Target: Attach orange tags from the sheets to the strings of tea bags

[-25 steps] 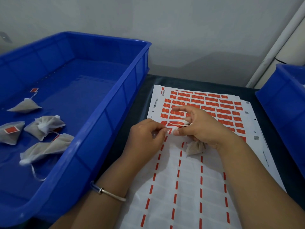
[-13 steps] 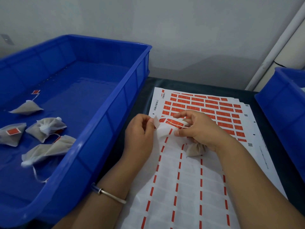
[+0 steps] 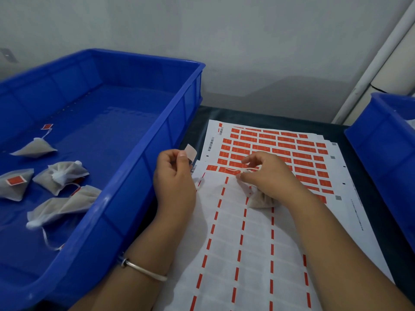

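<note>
**Now the tag is off the sheet, ready to meet the string**

The person's left hand (image 3: 175,176) pinches a peeled tag (image 3: 190,152) between thumb and forefinger, lifted clear of the sheets (image 3: 258,232) and showing its pale back. Her right hand (image 3: 267,176) curls round a tea bag (image 3: 261,200) resting on the top sheet and pinches its string (image 3: 243,171) out flat across the paper. So the step in hand looks like joining tag to string. Next, the left hand likely needs to bring the sticky face down over the string's free end and fold it closed. Finished bags lie in the blue crate (image 3: 143,176) on the left.
</note>
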Motion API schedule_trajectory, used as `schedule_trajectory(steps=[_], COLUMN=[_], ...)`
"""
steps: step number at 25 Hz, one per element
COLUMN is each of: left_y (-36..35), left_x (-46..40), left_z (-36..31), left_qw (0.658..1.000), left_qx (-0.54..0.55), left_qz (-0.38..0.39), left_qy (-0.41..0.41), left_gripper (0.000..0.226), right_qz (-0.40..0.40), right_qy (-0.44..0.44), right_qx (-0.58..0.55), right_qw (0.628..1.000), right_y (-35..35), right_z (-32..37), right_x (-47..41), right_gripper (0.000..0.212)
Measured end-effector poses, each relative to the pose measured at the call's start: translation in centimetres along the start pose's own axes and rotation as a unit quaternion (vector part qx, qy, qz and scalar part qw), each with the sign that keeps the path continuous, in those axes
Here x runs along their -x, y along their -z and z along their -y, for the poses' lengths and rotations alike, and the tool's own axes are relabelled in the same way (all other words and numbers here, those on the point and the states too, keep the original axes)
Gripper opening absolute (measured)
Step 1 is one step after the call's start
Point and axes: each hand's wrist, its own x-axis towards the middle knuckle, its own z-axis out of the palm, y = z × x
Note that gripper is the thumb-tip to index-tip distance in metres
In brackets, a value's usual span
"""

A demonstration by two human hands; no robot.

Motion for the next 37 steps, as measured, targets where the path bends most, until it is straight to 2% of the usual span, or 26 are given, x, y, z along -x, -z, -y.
schedule_trajectory(steps=[2,5,13,16,21,24,25,28,30,37], left_y=[0.0,0.0,-0.1,-0.4,-0.6,-0.7,-0.7,-0.5,-0.4,-0.5], left_x=[0.1,0.0,0.0,-0.2,-0.5,-0.4,-0.3,0.0,0.1,0.3], left_z=[0.0,0.1,0.1,0.0,-0.4,-0.6,-0.7,-0.9,-1.0,-1.0], left_qw=[1.000,1.000,1.000,0.997,0.980,0.971,0.967,0.955,0.950,0.957], left_qx=[0.000,-0.003,-0.001,0.017,0.091,0.108,0.111,0.112,0.110,0.077], left_qz=[0.007,0.010,0.029,0.056,0.070,0.102,0.123,0.198,0.226,0.250], left_qy=[0.004,0.000,0.011,0.058,0.163,0.187,0.193,0.192,0.187,0.129], left_gripper=[0.019,0.019,0.016,0.015,0.013,0.014,0.014,0.012,0.010,0.013], right_qz=[-0.003,-0.019,-0.043,-0.021,0.030,0.017,0.019,0.047,0.070,0.072], right_qy=[0.000,0.006,0.004,0.016,0.037,0.075,0.094,0.135,0.149,0.157], right_qx=[0.016,0.026,0.021,0.011,0.166,0.116,0.079,-0.022,-0.035,0.047], right_qw=[1.000,0.999,0.999,1.000,0.985,0.990,0.992,0.989,0.986,0.984], right_y=[0.1,0.1,0.2,0.7,2.0,2.7,2.7,2.5,2.0,1.5], right_z=[0.0,0.1,1.0,1.8,3.3,4.0,4.1,4.7,4.7,3.9], right_x=[0.1,0.0,0.6,1.1,2.0,2.9,3.1,3.9,4.1,3.4], right_gripper=[0.017,0.023,0.018,0.014,0.022,0.003,0.009,0.021,0.022,0.025])
